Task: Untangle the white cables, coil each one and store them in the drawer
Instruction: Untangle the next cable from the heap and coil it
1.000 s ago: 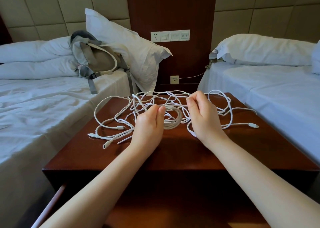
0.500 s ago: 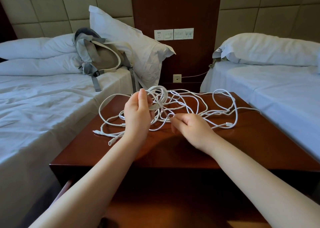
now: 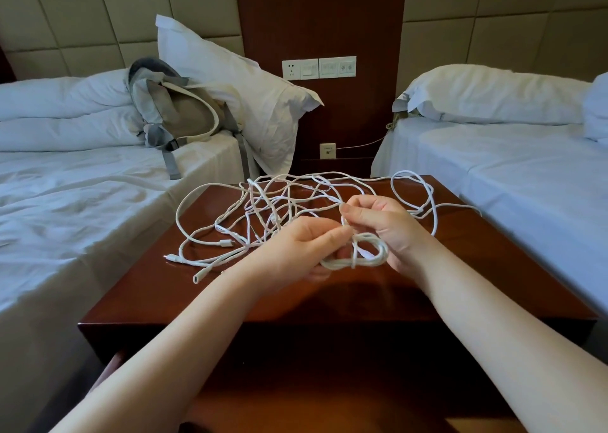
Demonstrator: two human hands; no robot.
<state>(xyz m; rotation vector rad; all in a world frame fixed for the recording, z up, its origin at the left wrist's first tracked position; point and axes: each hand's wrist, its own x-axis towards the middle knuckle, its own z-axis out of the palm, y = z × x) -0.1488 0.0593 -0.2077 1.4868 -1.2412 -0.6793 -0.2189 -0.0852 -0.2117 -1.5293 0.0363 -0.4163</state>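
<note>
Looking down at a messy tangle of white cables (image 3: pixel 263 208) spread over the far half of a dark wooden desk (image 3: pixel 493 268), squeezed between two beds. Got a small coiled bundle (image 3: pixel 358 258) at the near edge of the mess, right between both grips and just under the fingertips.

Left grip (image 3: pixel 296 245) curled in, thumb and forefinger pinching a strand right above the bundle's left end. Right grip (image 3: pixel 378 225) curled too, pinching a strand a bit higher up, with the bundle's right end tucked against the heel of the palm.

Bundle stretched into a flat loop, long axis running left to right. Can't tell if it's touching the desk or held just off it.

Rest of the tangle fanning out left of and behind the grips, plus one big loop past the right grip toward the right bed (image 3: pixel 526 185).

Loose ends out on the left: a plug (image 3: pixel 227 243) pointing right, a connector (image 3: pixel 171 257) pointing left, and another end (image 3: pixel 197 279) aimed at the near-left corner.

Also a grey backpack (image 3: pixel 177 113) on the left bed (image 3: pixel 82 202), leaning against a pillow (image 3: pixel 246 87).
</note>
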